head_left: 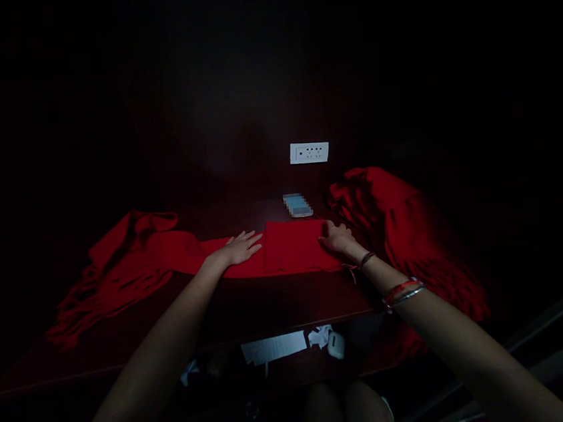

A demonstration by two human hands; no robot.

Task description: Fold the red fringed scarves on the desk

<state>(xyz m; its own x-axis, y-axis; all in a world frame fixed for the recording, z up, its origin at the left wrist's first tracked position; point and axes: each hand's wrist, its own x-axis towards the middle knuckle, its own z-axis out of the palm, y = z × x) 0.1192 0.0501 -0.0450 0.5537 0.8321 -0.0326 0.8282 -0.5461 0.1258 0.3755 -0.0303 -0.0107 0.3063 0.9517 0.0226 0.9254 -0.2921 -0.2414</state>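
Observation:
A red scarf [295, 246] lies across the dark desk, folded into a flat rectangle at its right part. Its left part runs off loosely and ends in fringe [105, 307]. My left hand [242, 247] rests flat on the scarf just left of the folded section, fingers spread, a ring on one finger. At the right end of the fold, my right hand [340, 237] has its fingers curled round the scarf's edge. A few strands hang below that wrist.
A second heap of red fringed cloth [408, 224] spreads at the right and droops over the desk edge. Behind the scarf lies a phone [298, 205], below a wall socket [309, 152]. Papers [276, 347] and a white earphone case [336, 345] sit under the desktop [291, 304].

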